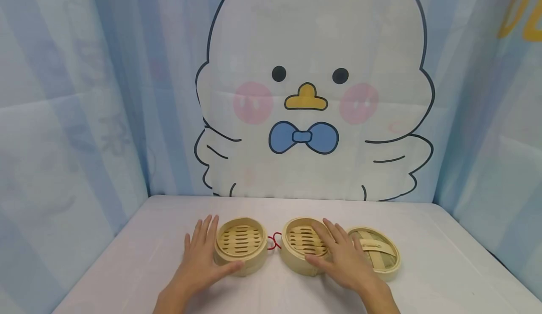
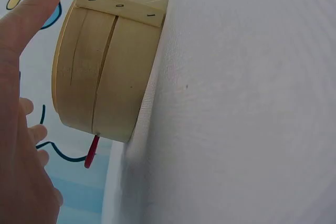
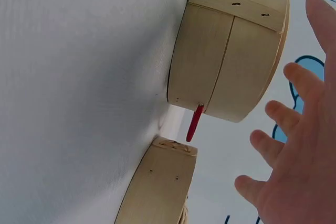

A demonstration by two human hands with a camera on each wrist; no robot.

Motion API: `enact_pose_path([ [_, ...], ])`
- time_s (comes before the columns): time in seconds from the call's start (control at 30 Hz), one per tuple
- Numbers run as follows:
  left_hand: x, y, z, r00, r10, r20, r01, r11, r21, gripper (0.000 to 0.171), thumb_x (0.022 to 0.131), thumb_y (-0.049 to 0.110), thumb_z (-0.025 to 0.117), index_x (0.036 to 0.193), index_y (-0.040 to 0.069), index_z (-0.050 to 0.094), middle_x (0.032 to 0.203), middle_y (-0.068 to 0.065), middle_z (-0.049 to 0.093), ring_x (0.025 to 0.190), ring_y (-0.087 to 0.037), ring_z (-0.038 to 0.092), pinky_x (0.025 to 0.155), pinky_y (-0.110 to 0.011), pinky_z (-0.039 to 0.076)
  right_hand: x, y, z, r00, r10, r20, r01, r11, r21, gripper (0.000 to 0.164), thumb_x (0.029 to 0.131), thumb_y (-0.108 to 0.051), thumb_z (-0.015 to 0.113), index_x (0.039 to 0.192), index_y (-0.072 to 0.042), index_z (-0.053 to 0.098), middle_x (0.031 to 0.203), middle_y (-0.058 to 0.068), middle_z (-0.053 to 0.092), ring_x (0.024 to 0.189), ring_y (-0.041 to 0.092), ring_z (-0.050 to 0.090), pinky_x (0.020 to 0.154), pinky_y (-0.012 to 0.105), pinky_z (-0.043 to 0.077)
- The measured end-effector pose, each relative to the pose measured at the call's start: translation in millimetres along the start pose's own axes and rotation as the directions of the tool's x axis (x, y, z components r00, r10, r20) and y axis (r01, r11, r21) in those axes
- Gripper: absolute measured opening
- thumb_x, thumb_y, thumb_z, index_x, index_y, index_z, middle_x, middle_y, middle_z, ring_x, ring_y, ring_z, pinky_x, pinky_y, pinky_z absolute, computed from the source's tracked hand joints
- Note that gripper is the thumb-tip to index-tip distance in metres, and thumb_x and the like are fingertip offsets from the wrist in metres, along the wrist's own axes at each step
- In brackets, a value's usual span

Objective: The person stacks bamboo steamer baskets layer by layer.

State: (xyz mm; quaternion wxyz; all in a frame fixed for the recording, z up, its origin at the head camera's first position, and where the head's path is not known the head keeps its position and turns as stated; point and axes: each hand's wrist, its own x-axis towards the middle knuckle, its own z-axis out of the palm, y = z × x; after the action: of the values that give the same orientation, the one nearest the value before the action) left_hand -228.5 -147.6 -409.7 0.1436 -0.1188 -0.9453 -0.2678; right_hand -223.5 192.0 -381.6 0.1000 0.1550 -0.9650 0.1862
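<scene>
Two small round bamboo steamer baskets stand side by side on the white table, slatted bottoms showing. Beside the left basket (image 1: 250,263) (image 2: 115,61) is my left hand (image 1: 196,264), fingers straight and spread, the thumb reaching along its near side. My right hand (image 1: 345,260) is spread above the right basket (image 1: 298,261) (image 3: 220,56), overlapping its right part in the head view. In the right wrist view, these fingers (image 3: 283,116) stand apart from the basket wall. A woven bamboo lid (image 1: 383,250) (image 3: 163,182) lies right of that basket, partly behind my right hand.
Red cord loops (image 1: 273,241) stick out between the two baskets, and another red loop (image 2: 92,153) hangs at the left basket's outer side. A cloth backdrop (image 1: 305,173) with a cartoon bird rises behind the table (image 1: 127,276), with striped cloth at both sides.
</scene>
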Motion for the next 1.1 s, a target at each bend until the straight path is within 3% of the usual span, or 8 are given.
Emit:
enact_pose_path([
  [0.27, 0.5, -3.1, 0.2, 0.991, -0.098, 0.090, 0.107, 0.988, -0.111, 0.129, 0.074, 0.067, 0.078, 0.160, -0.001, 0.010, 0.164, -0.027, 0.013, 0.149, -0.049, 0.004, 0.113, -0.070, 0.002, 0.6, -0.4, -0.2, 0.999, 0.001, 0.044, -0.001, 1.000, 0.013, 0.080, 0.091, -0.067, 0.060, 0.153, -0.018, 0.046, 0.157, 0.016, 0.038, 0.142, 0.045, 0.034, 0.111, 0.071, 0.019],
  [0.67, -1.1, -7.2, 5.3, 0.983, -0.137, 0.123, 0.165, 0.951, -0.262, 0.127, 0.073, 0.055, 0.086, 0.159, -0.003, 0.012, 0.162, -0.031, 0.013, 0.149, -0.049, 0.004, 0.115, -0.066, -0.001, -0.3, 2.0, 2.4, 0.999, -0.011, 0.045, 0.010, 1.000, 0.024, 0.079, 0.090, -0.062, 0.065, 0.151, -0.016, 0.049, 0.154, 0.018, 0.042, 0.139, 0.044, 0.038, 0.112, 0.067, 0.023],
  [1.1, -0.8, -6.2, 7.8, 0.982, -0.144, 0.126, 0.178, 0.928, -0.326, 0.121, 0.075, 0.049, 0.087, 0.156, -0.007, 0.018, 0.160, -0.033, 0.017, 0.148, -0.050, 0.006, 0.116, -0.064, -0.001, -0.2, 2.6, 1.7, 0.999, -0.026, 0.034, 0.026, 1.000, 0.000, 0.077, 0.087, -0.058, 0.071, 0.149, -0.017, 0.052, 0.150, 0.017, 0.047, 0.135, 0.044, 0.043, 0.102, 0.066, 0.038],
])
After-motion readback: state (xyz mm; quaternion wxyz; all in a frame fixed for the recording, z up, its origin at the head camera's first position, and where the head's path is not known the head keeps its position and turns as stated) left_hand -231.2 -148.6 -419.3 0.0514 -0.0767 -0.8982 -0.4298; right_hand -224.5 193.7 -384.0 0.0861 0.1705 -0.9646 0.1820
